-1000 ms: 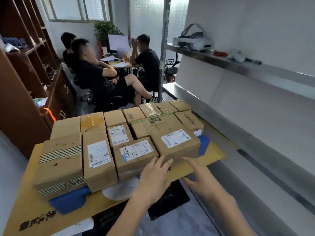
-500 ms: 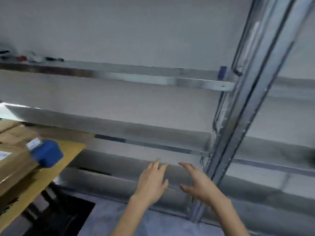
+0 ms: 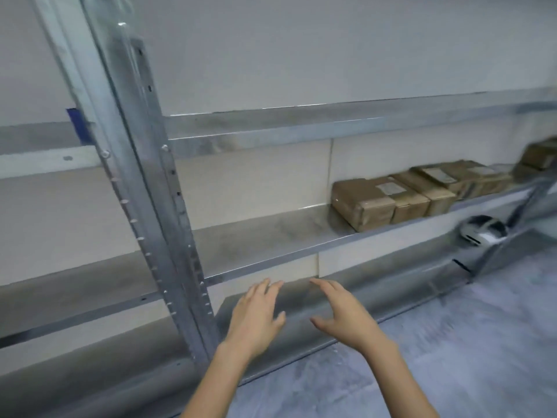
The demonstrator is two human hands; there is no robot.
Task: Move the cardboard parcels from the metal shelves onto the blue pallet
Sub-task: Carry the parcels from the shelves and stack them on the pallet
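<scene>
Parcels [image 3: 391, 203] — on metal shelf [image 3: 271, 236] | left hand [image 3: 256, 321], right hand [image 3: 346, 318] — grip spread | grey floor [image 3: 452, 357]

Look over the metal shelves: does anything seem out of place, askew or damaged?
Only the white device on the shelf below the cardboard parcels: it is no parcel, and too blurred to identify. The parcels sit in a tidy row.

I find the light even and diffuse, moderately bright; I cannot place its source. Shadows are faint, one soft patch lying beside the cardboard parcels [image 3: 391, 197]. The metal shelves [image 3: 271, 236] show only a dull sheen. Motion blur softens the whole frame, worst at the right edge. Wide-angle distortion tilts the upright post [image 3: 144, 191] and bows shelf lines. The left hand [image 3: 256, 318] and right hand [image 3: 346, 318] are soft-edged.
</scene>
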